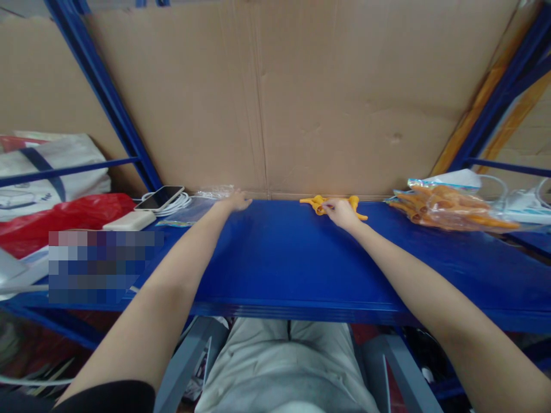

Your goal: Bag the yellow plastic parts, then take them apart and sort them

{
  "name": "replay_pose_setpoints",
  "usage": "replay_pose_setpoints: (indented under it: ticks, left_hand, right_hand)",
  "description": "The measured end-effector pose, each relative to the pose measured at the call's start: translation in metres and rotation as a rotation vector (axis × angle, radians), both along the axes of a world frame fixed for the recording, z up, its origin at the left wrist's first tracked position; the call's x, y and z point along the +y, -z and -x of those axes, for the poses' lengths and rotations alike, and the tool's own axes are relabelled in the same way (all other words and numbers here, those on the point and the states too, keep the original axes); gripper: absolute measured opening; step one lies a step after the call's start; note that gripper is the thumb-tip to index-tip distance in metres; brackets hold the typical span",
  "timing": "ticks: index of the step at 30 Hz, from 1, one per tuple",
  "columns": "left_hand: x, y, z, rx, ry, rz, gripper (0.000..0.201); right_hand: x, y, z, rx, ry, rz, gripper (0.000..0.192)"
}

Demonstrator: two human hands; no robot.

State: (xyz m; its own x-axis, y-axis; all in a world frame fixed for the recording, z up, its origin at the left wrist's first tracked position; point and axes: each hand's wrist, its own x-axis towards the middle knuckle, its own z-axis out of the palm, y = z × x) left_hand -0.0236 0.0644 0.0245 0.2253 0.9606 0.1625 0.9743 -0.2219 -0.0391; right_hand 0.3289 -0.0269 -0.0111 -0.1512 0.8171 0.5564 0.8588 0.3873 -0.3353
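My right hand is at the back of the blue shelf, its fingers pinched on a yellow funnel-shaped plastic piece. Another yellow piece shows just behind that hand, on its right. My left hand rests near the cardboard backing with its fingers stretched out. It lies at the edge of a clear plastic bag, and I see nothing in its grasp. Whether it presses on the bag cannot be made out.
A clear bag of orange cone-shaped pieces lies at the right. A phone on a coiled white cable, a white box and a red bag sit at the left. Cardboard closes the back; blue posts stand either side.
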Motion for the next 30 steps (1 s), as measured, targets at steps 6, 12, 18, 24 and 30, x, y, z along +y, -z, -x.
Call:
replay_pose_setpoints:
  ticks: [6, 12, 18, 24, 30]
  left_hand:
    - [-0.028, 0.0, -0.073, 0.011, 0.246, 0.038, 0.064]
    - [-0.069, 0.007, -0.133, 0.064, 0.663, 0.084, 0.058]
    - [-0.096, 0.017, -0.167, 0.151, 0.738, 0.223, 0.058]
    - [-0.091, 0.022, -0.173, 0.119, 0.656, 0.284, 0.062]
    - [-0.088, 0.022, -0.174, 0.093, 0.642, 0.283, 0.062]
  right_hand:
    - [0.003, -0.028, -0.037, 0.827, 0.206, -0.182, 0.014]
    - [-0.005, -0.043, -0.088, 1.612, 0.467, -0.177, 0.017]
    - [-0.017, -0.036, -0.12, 1.842, 0.466, -0.233, 0.028]
    - [-0.011, -0.027, -0.135, 1.705, 0.375, -0.163, 0.071]
    - [-0.004, -0.021, -0.149, 1.375, 0.358, -0.08, 0.095]
